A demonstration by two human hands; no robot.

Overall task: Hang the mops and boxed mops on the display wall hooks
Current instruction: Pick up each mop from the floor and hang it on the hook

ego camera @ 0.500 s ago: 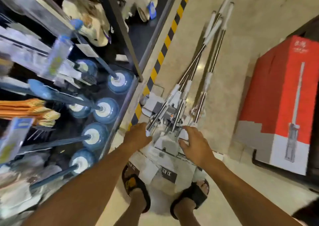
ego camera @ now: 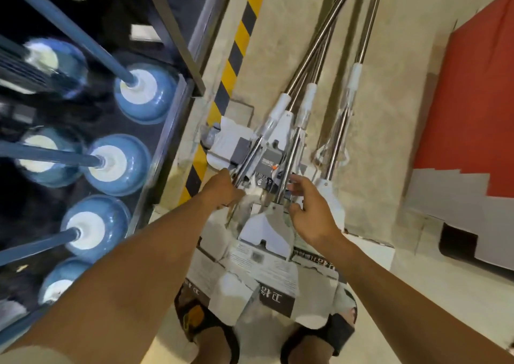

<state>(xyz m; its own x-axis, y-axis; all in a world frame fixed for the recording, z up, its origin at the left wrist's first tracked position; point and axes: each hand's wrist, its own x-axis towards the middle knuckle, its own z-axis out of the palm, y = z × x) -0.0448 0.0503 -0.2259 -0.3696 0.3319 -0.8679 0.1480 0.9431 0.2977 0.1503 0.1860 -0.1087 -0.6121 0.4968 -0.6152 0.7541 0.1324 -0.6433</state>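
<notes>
**Freeing one mop from the tangle**

Nearest, at 6 o'clock, the sandals sit under printed cardboard sleeves, matte and creased, which seem to wrap the heads of the mops lying on the floor.

Just beyond, the hands are apart. The left hand is clenched round a thin steel handle, low on its shaft. The right hand curls at a white plastic joint beside it, and I cannot tell whether it has closed.

From the centre, the polished tubes cross and fan towards 12 and 1 o'clock, with white collars partway up. I judge it best to lift one shaft along its own line, since smooth crossed tubes will slide and snag. The right hand would best steady the head.

At 9 o'clock, glossy blue plungers stand on a dark shelf. At 3 o'clock is a red carton.
</notes>
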